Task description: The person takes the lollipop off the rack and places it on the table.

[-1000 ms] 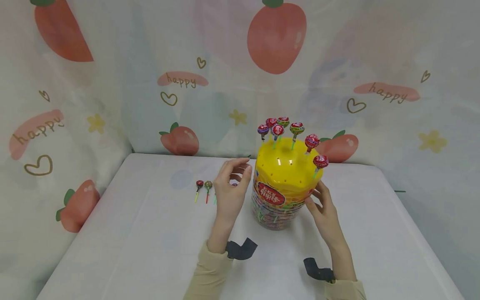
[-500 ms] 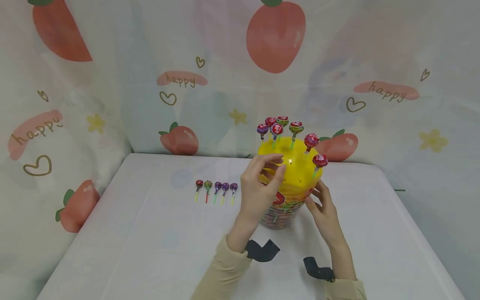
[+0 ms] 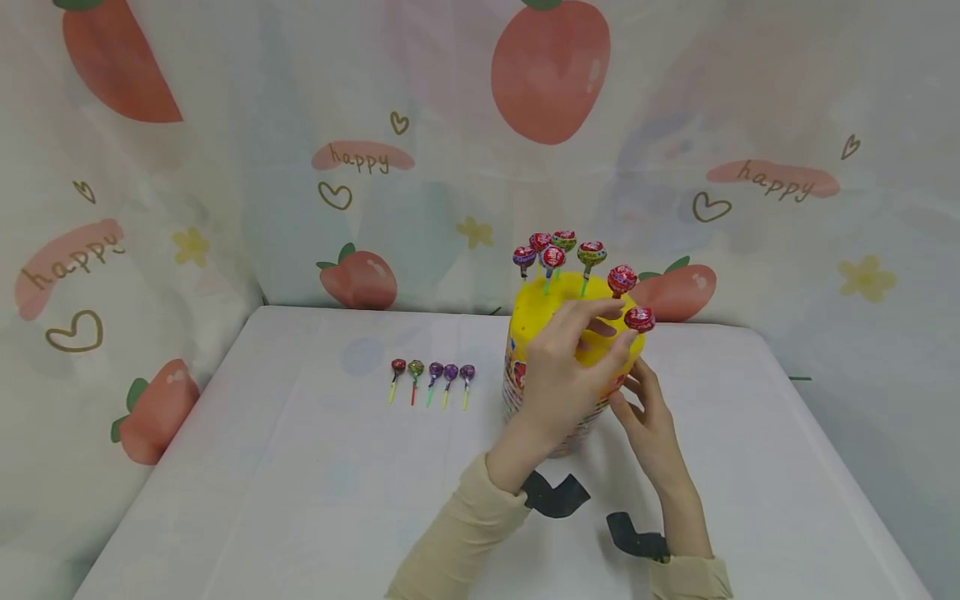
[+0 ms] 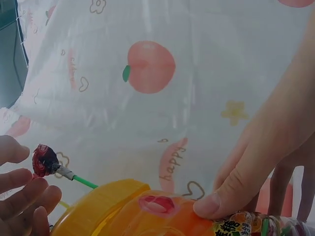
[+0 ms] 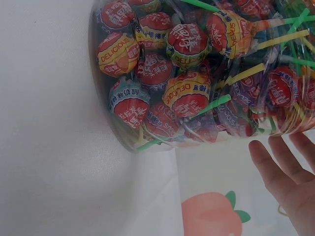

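Note:
A clear jar of wrapped lollipops [image 5: 187,44] with a yellow lid [image 3: 536,304] stands upright on the table. Several lollipops stick up from holes in the lid. My left hand [image 3: 570,358] is over the lid's front, thumb and fingers parted around a red lollipop [image 3: 640,319] at the right edge. In the left wrist view its fingers [image 4: 29,196] are beside that lollipop [image 4: 44,160]; whether they touch it I cannot tell. My right hand [image 3: 652,425] rests against the jar's right side, its thumb [image 4: 211,204] on the orange band and its fingers fairly straight.
Several loose lollipops [image 3: 450,375] lie in a row on the white table [image 3: 300,467], left of the jar. A fruit-patterned cloth [image 3: 435,83] hangs behind and at the sides. Black camera mounts [image 3: 558,497] sit on both wrists.
My left hand has moved right, from beside the jar across the front of the lid to the lollipop at its right edge, uncovering the loose row. My right hand has stayed against the jar.

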Available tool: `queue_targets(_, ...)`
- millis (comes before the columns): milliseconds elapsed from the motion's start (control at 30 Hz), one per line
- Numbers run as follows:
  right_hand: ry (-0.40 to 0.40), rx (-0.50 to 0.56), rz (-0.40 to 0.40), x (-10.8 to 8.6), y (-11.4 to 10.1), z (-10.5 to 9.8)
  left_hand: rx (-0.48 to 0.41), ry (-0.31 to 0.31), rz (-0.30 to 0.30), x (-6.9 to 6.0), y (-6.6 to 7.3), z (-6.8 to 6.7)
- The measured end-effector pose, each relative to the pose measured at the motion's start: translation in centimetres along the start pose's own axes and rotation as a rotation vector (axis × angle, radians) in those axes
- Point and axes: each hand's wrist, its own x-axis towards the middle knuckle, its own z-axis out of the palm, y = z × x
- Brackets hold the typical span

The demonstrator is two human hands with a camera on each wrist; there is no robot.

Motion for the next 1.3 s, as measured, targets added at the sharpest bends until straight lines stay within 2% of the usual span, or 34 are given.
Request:
queue_targets(200, 0.0, -0.005, -0.007, 0.0, 0.0, 0.0, 0.115, 0.003, 0.034, 0.3, 0.4, 0.5)
queue_targets(467, 0.008, -0.029, 0.0, 0.0, 0.1, 0.0, 0.162, 0.011, 0.052, 0.2, 0.4, 0.9)
queue_targets(700, 0.009, -0.032, 0.0, -0.1, 0.2, -0.1, 0.127, -0.001, 0.025, 0.2, 0.4, 0.9)
queue_targets(933, 0.005, -0.021, -0.003, -0.1, 0.1, -0.1, 0.057, 0.024, 0.052, 0.4, 0.7, 0.7)
queue_targets(1100, 0.001, -0.005, -0.006, 0.0, 0.0, -0.1, 0.003, 0.037, 0.047, 0.1, 1.1, 0.1)
queue_targets(1300, 0.003, -0.008, -0.003, 0.0, -0.1, 0.0, 0.004, 0.06, 0.038, -0.6, 1.1, -1.1)
